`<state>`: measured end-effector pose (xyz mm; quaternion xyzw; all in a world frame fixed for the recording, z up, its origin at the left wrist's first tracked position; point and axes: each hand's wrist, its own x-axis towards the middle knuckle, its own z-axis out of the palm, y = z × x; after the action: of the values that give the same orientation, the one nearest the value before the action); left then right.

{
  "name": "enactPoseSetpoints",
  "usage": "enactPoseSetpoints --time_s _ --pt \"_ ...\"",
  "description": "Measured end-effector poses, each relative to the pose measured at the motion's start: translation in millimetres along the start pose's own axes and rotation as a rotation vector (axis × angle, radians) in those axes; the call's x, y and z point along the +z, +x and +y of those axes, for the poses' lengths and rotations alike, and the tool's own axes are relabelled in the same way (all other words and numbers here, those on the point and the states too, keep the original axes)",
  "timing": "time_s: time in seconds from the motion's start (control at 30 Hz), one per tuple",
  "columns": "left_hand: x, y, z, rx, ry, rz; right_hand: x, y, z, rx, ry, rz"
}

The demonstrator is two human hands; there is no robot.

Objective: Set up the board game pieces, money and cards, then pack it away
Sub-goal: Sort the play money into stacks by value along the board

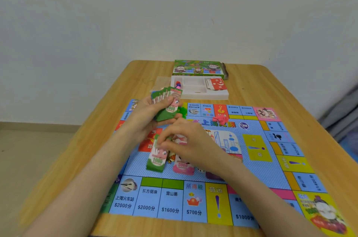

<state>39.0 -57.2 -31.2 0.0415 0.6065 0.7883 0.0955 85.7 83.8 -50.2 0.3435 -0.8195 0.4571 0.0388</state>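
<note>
The blue game board [257,174] lies flat on the wooden table [81,161]. My left hand [149,112] grips a fanned stack of green 1000 notes [170,101] above the board's far left part. My right hand [186,138] pinches the top of a green 1000 note [157,159] that lies on a pile on the board's middle. A pink note pile [183,167] lies beside it, partly hidden by my right wrist. A purple pile [212,175] shows just under my forearm.
Behind the board stands a white plastic tray [195,94] with red cards [218,84] and coloured pawns [178,84]. The green game box [197,69] lies beyond it. Small green pieces [182,110] and pink pieces [220,119] sit on the board. A clear bag [161,81] lies left of the tray.
</note>
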Motion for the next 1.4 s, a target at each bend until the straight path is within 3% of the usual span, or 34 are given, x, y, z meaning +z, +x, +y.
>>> enactPoseSetpoints --time_s 0.43,0.6,0.8,1.03,1.1,1.2,1.3,1.4 --pt "2 -3 1 -0.016 0.021 -0.012 11 -1 8 -0.117 -0.458 -0.146" --pt "1 -2 1 -0.013 0.005 -0.005 12 -3 8 -0.143 -0.485 -0.07" --pt "3 -3 2 -0.011 0.008 -0.001 12 -6 1 -0.085 -0.518 -0.209" --pt "3 -4 3 -0.02 0.007 0.004 11 -6 -2 -0.118 -0.47 -0.207" --pt "3 -3 2 -0.024 -0.004 0.012 11 -4 -3 -0.139 -0.43 -0.133" --pt "2 -2 1 -0.019 -0.009 0.023 9 -1 -6 -0.146 -0.273 0.184" --pt "2 -2 0 -0.005 0.055 -0.003 3 2 -5 -0.088 -0.2 0.482" --pt "4 -4 0 -0.029 0.112 -0.057 -5 2 -1 0.047 -0.176 0.65"
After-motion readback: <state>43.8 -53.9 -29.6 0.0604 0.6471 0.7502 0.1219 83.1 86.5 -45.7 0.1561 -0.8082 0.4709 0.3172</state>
